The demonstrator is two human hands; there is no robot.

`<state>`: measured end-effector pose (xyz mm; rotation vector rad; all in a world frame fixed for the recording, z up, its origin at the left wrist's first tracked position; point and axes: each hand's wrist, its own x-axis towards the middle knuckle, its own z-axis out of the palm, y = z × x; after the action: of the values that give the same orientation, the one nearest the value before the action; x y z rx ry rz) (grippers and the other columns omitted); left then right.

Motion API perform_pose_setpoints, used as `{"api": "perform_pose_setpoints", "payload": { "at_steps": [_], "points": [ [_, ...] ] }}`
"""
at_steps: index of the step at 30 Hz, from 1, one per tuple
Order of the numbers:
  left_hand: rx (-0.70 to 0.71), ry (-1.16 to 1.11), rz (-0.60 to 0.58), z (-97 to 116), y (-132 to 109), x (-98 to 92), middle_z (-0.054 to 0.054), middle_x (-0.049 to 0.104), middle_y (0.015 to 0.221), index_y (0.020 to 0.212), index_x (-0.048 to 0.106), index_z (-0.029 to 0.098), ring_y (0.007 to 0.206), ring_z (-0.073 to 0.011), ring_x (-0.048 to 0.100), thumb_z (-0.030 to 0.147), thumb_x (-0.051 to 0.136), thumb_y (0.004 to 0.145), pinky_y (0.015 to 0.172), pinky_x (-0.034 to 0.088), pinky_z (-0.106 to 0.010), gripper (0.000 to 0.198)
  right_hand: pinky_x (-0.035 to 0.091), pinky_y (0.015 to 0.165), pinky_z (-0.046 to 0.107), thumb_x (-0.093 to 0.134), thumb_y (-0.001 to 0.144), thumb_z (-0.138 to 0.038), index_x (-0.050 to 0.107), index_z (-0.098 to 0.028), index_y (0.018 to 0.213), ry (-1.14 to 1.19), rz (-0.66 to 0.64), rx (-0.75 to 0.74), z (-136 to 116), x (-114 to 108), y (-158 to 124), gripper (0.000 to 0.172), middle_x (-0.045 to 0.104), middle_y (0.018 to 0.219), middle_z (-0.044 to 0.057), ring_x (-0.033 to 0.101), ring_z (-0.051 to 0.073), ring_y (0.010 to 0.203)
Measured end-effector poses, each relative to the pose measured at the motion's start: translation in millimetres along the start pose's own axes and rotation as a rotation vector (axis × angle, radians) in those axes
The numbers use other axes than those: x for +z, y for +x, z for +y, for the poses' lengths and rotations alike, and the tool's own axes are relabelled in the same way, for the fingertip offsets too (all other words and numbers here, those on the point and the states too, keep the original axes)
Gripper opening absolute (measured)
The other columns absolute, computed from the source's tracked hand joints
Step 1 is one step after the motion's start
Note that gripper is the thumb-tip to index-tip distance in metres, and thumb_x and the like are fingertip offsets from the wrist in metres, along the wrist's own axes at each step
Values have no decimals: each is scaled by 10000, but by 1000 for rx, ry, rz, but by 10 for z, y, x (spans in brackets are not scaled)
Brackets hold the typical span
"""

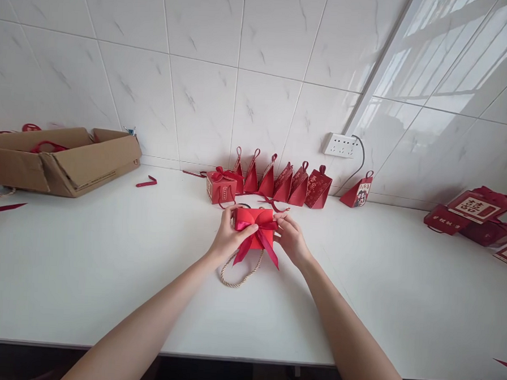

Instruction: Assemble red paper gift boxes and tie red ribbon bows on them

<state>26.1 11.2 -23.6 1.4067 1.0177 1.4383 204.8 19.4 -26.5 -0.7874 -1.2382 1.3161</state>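
A bright red gift box (255,215) sits on the white table in front of me, tied with a dark pink ribbon bow (269,252) whose two tails hang down the front. My left hand (225,237) grips the box's left side, its thumb pressed on the middle of the bow. At the upper right corner, my right hand (293,240) has its thumb and forefinger closed on the right loop of the bow. A twisted beige cord handle (236,285) curves out below the box onto the table. The fingers behind the box are hidden.
Behind the box stand a small red box with a bow (222,189) and several red pyramid-shaped boxes (283,183) along the wall. An open cardboard carton (97,162) is at left. Red boxes (475,210) are piled at right. A power strip (341,145) is on the wall.
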Motion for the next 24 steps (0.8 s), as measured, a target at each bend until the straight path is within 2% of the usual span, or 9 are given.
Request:
{"api": "perform_pose_setpoints", "payload": {
  "at_steps": [2, 4, 6, 9, 13, 17, 19, 21, 24],
  "points": [
    [-12, -9, 0, 13, 13, -18, -67, 524, 1173, 1124, 437, 238, 1024, -194, 555, 363, 742, 655, 868, 468, -340, 573, 475, 795, 349, 660, 742, -477, 566, -287, 1045, -106, -62, -53, -17, -18, -19, 370, 567, 1145, 34, 558, 200, 993],
    [-24, -7, 8, 33, 31, -42, -69, 545, 1153, 1122, 441, 234, 1025, -194, 562, 376, 733, 666, 880, 465, -342, 560, 398, 971, 429, 686, 727, -477, 454, -352, 1264, -265, -165, -83, -33, -18, -47, 599, 370, 1428, 35, 394, 250, 1274],
    [-26, 13, 15, 56, 47, -67, -68, 576, 1104, 1113, 456, 225, 1006, -195, 575, 390, 726, 673, 878, 468, -342, 542, 318, 1044, 492, 753, 667, -443, 259, -416, 1400, -389, -244, -75, -41, 2, -76, 884, 173, 1536, 17, 208, 272, 1394],
    [-21, 19, -7, 82, 62, -102, -50, 615, 1006, 1109, 473, 215, 949, -195, 597, 404, 727, 671, 850, 482, -333, 541, 308, 1043, 535, 818, 590, -317, 26, -459, 1443, -483, -302, -66, -30, 43, -97, 1173, 85, 1557, 25, 169, 282, 1411],
    [-41, -45, -83, 80, 90, -150, -63, 625, 1093, 1184, 495, 205, 1019, -222, 591, 452, 649, 731, 886, 472, -348, 539, 383, 990, 502, 775, 615, -207, 110, -447, 1434, -493, -288, -141, 5, 35, -63, 1081, 230, 1510, 40, 248, 269, 1383],
    [-45, -44, -135, 28, 126, -167, -71, 512, 1333, 1270, 471, 220, 1251, -244, 454, 480, 551, 802, 1029, 383, -361, 541, 441, 945, 448, 771, 586, -158, 240, -439, 1370, -417, -254, -163, 10, -5, -29, 988, 211, 1500, 35, 245, 254, 1382],
    [-22, 4, -69, -6, 132, -160, -69, 466, 1376, 1254, 468, 231, 1293, -227, 406, 475, 548, 808, 1049, 363, -349, 515, 448, 935, 444, 766, 580, -149, 260, -424, 1350, -394, -247, -159, -1, -5, -30, 962, 225, 1487, 47, 244, 254, 1381],
    [18, 71, 61, -29, 130, -153, -82, 495, 1325, 1174, 490, 224, 1252, -217, 442, 461, 577, 791, 1005, 403, -339, 459, 446, 933, 452, 767, 579, -157, 275, -415, 1335, -389, -239, -158, -12, 8, -36, 938, 231, 1482, 53, 244, 261, 1381],
    [88, 161, 188, -31, 119, -160, -73, 605, 1044, 905, 531, 199, 1025, -205, 570, 459, 596, 768, 862, 475, -316, 301, 441, 937, 467, 764, 570, -154, 298, -404, 1316, -378, -214, -167, -10, 39, -41, 915, 229, 1485, 58, 242, 269, 1382]
  ]
}}
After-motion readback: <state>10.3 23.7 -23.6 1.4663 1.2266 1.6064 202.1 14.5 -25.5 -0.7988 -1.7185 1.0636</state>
